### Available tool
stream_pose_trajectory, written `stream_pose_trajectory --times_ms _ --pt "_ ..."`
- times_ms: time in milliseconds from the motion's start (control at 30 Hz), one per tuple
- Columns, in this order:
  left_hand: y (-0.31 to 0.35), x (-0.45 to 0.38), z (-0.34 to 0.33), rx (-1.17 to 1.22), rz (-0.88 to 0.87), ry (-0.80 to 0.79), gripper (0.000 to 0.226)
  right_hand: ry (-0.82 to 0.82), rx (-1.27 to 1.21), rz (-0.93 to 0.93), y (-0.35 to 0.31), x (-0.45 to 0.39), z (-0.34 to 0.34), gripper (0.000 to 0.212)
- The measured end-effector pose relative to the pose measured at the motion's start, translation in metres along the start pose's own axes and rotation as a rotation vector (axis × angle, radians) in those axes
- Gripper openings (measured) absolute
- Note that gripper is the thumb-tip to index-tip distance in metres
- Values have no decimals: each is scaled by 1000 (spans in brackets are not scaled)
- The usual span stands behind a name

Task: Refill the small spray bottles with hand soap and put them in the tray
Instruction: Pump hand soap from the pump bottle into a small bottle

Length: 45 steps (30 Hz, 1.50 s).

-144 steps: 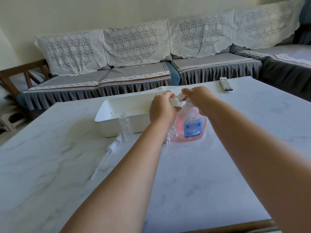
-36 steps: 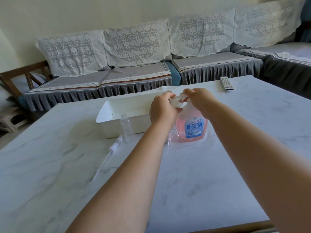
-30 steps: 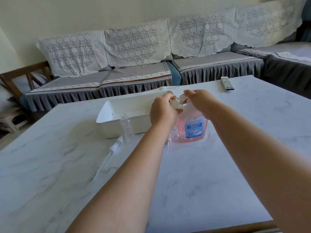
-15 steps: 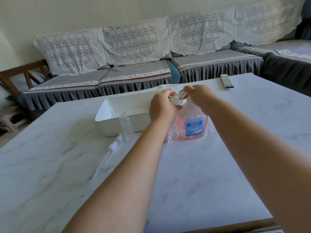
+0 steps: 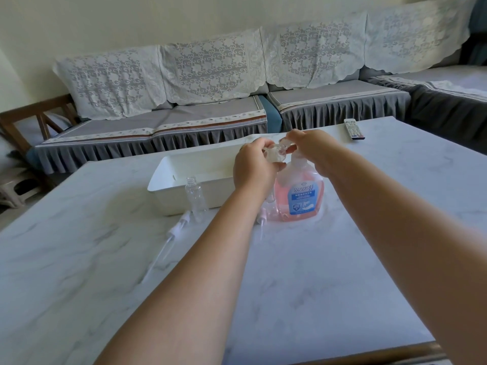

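- Left grip (image 5: 254,171) curled round small spray bottle (image 5: 275,155), tilted, mouth toward pump.
- Right grip (image 5: 307,147) pressing hand soap bottle (image 5: 300,196) pump, directly right of it.

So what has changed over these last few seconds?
Almost nothing. The left hand keeps gripping the small clear bottle at the soap pump's spout, with the right hand on the pump. The tray, uncapped bottle and spray heads stayed put.

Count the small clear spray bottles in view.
3: one uncapped bottle standing before the white tray, one held in the left hand at the soap pump, one partly hidden beside the pink soap bottle.
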<state>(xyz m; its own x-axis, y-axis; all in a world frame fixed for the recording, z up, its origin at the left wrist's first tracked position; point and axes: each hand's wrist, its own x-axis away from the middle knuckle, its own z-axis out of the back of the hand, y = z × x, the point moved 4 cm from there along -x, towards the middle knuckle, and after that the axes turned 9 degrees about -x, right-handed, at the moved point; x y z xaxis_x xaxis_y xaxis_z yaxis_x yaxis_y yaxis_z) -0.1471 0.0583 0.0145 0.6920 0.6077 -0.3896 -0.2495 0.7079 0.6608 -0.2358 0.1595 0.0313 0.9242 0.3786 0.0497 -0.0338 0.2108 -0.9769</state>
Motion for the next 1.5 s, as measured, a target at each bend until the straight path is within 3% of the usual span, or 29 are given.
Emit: stream_pose_trajectory --times_ms 267,600,1000,1500 --pt "-6 3 -5 -53 6 -34 45 -17 53 95 13 5 -3 34" --pt "-3 -5 -2 -39 -5 -7 51 -7 34 28 -2 2 3 35" --pt "-10 0 -7 -66 12 -37 48 -15 81 124 13 8 -3 33" --pt "-3 -6 -2 -26 -7 0 53 5 -40 -1 4 -2 -2 35"
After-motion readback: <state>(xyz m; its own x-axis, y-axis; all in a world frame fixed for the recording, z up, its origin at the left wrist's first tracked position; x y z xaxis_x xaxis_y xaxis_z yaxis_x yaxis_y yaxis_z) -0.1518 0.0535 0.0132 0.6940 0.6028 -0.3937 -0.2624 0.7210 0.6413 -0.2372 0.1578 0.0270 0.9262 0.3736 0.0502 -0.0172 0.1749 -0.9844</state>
